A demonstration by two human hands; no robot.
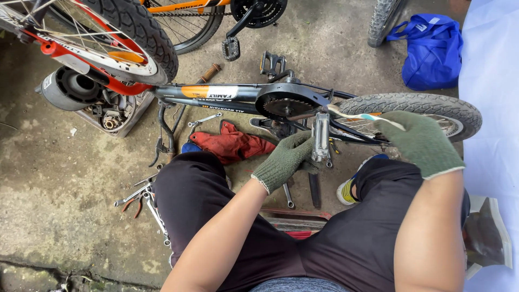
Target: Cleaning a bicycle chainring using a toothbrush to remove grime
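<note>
A small black bicycle [216, 94] lies on its side on the concrete in front of me. My left hand [285, 158], in a green knit glove, grips the metal pedal [320, 136] on the crank next to the chainring [282, 104]. My right hand [419, 140], also in a green glove, rests on the rear wheel's tyre [459, 111], its fingers closed around a thin pale tool or strip [351, 114] that points toward the crank. My knees in dark shorts frame the work area.
A red rag [233, 144] lies under the frame. Wrenches and pliers [141, 196] are scattered left of my knee. A tray of parts [111, 111] sits beside an orange bicycle's wheel [116, 32]. A blue bag [432, 51] lies at top right.
</note>
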